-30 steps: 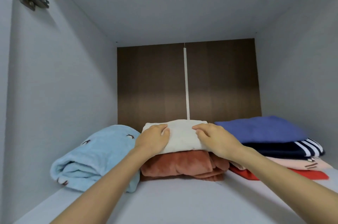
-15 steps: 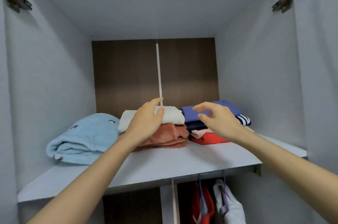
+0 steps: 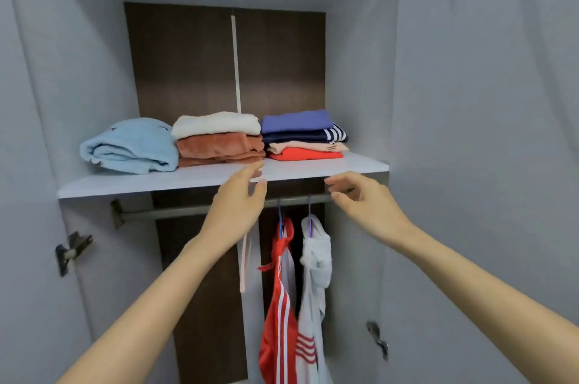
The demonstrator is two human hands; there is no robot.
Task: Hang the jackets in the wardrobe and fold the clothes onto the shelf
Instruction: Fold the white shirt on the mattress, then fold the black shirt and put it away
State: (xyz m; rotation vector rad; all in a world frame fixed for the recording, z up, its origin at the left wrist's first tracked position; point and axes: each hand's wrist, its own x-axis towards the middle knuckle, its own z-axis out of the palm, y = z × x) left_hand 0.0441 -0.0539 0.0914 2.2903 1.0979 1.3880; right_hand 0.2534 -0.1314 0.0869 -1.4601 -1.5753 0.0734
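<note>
Both hands are empty and raised in front of the open wardrobe. Left hand (image 3: 238, 195): fingers relaxed, slightly spread, gripping nothing, tips level with the front edge of the shelf (image 3: 156, 183). Can't tell if they touch it. Right hand (image 3: 363, 200) is at its 3 o'clock, just under the shelf edge, fingers loosely curled with nothing in them.

Folded clothes sit on the shelf in three groups, at 12 o'clock from the hands.
- Middle: white piece (image 3: 216, 123) on top of rust piece (image 3: 219, 148).
- At 9 o'clock, touching that pile: light blue bundle (image 3: 128, 148).
- At 3 o'clock, just beside it, a stack, top down: blue top (image 3: 297, 120), navy striped top (image 3: 308, 135), peach top (image 3: 308, 146), red top (image 3: 305, 154).

Rail (image 3: 175, 212) runs under the shelf. Two jackets hang on it, around 6 o'clock from the hands: red jacket (image 3: 279, 321), with white jacket (image 3: 316, 274) at its 3 o'clock, touching.
</note>
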